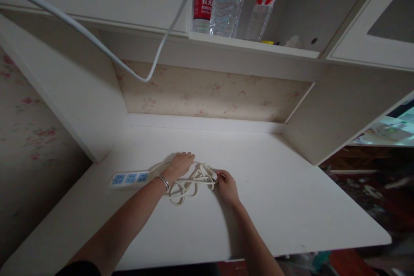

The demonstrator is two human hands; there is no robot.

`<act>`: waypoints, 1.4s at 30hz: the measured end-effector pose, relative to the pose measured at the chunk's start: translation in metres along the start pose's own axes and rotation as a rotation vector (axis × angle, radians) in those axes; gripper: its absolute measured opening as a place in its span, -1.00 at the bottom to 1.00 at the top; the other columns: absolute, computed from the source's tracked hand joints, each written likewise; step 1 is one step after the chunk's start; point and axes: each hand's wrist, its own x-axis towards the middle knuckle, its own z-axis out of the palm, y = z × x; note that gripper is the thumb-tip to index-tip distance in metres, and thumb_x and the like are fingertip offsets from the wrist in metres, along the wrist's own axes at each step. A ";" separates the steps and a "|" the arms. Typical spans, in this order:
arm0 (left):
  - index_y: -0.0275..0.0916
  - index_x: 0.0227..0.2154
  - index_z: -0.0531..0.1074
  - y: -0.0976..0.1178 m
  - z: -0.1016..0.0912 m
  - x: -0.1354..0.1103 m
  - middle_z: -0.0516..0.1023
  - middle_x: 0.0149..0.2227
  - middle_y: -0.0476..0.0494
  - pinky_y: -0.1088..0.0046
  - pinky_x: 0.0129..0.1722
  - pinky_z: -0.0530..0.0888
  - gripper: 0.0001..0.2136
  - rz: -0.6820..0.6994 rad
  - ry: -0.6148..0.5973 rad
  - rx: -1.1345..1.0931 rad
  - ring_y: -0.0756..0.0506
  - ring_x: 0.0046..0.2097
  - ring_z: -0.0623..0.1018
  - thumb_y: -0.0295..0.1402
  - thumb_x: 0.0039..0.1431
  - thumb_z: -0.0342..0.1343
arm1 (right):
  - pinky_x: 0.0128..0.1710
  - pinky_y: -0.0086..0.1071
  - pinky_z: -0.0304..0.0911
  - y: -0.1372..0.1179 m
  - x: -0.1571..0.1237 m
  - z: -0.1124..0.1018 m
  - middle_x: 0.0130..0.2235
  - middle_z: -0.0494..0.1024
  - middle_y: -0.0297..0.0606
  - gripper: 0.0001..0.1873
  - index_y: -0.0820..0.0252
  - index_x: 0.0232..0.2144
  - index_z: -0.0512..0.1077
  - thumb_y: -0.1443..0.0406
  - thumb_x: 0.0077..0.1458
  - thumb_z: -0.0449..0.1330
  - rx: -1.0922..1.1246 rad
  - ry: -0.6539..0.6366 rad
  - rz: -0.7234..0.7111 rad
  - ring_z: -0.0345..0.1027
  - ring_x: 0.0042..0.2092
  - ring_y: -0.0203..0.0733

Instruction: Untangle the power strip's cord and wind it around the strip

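Observation:
A tangled white power cord (183, 189) lies in loops on the white desk, joined to a power strip (131, 177) with blue sockets on the left. My left hand (181, 165), a silver bracelet at its wrist, rests palm down over the cord, its fingers bent together around a strand near the strip's end. At the right side of the bundle, my right hand (227, 184) pinches the cord by what looks like its plug (212, 175). The fingertips of the left hand are partly hidden behind its knuckles.
The white desk (291, 198) stands between side panels under a cabinet. Plastic bottles (226, 8) stand on the open shelf above. A thick white bent arm or cable (110, 54) crosses the upper left. Cluttered items lie beyond the desk's right edge.

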 end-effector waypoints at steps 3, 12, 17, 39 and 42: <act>-0.25 -0.09 0.35 0.001 -0.010 -0.003 0.50 -0.16 -0.27 0.33 -0.16 0.41 -0.69 -0.035 0.025 -0.021 -0.14 -0.14 0.53 -0.63 0.19 -0.14 | -0.12 -0.30 0.27 -0.003 -0.003 0.001 -0.20 0.58 -0.17 -0.64 0.20 -0.22 0.48 0.16 0.10 -0.01 -0.032 0.013 -0.032 0.43 -0.18 -0.13; -0.26 -0.06 0.24 -0.002 -0.070 -0.015 0.47 -0.16 -0.31 0.37 -0.28 0.37 -0.75 -0.230 0.186 -0.098 -0.17 -0.21 0.55 -0.40 0.35 -0.30 | -0.03 -0.29 0.25 -0.010 -0.003 0.002 -0.11 0.56 -0.14 -0.65 0.21 -0.14 0.45 0.22 0.13 -0.02 -0.201 0.002 -0.076 0.41 -0.09 -0.13; -0.18 -0.20 0.27 0.009 -0.094 -0.017 0.49 -0.35 -0.13 0.41 -0.35 0.31 -0.85 -0.264 0.356 -0.471 -0.13 -0.32 0.51 -0.32 0.32 -0.19 | -0.08 -0.24 0.27 -0.043 -0.025 0.010 -0.09 0.50 -0.08 -0.63 0.23 -0.12 0.42 0.12 0.13 0.06 -0.159 0.074 -0.152 0.35 -0.10 -0.09; -0.18 -0.17 0.36 0.058 -0.126 -0.050 0.52 -0.18 -0.12 0.37 -0.10 0.42 -0.78 -0.235 0.529 -1.522 -0.09 -0.13 0.53 -0.34 0.09 0.13 | -0.56 -0.41 0.30 -0.172 -0.034 -0.020 -0.48 0.38 -0.45 -0.47 0.09 0.06 0.26 0.01 0.12 0.17 0.764 -0.410 0.100 0.23 -0.56 -0.35; -0.21 -0.20 0.36 0.042 -0.088 -0.055 0.49 -0.15 -0.16 0.35 -0.09 0.42 -0.83 -0.308 0.561 -1.255 -0.09 -0.14 0.52 -0.36 0.12 0.06 | -0.74 -0.54 0.05 -0.179 -0.023 -0.050 -0.61 0.17 -0.56 -0.49 0.08 0.06 0.29 0.01 0.12 0.16 0.738 -0.300 0.067 -0.06 -0.68 -0.44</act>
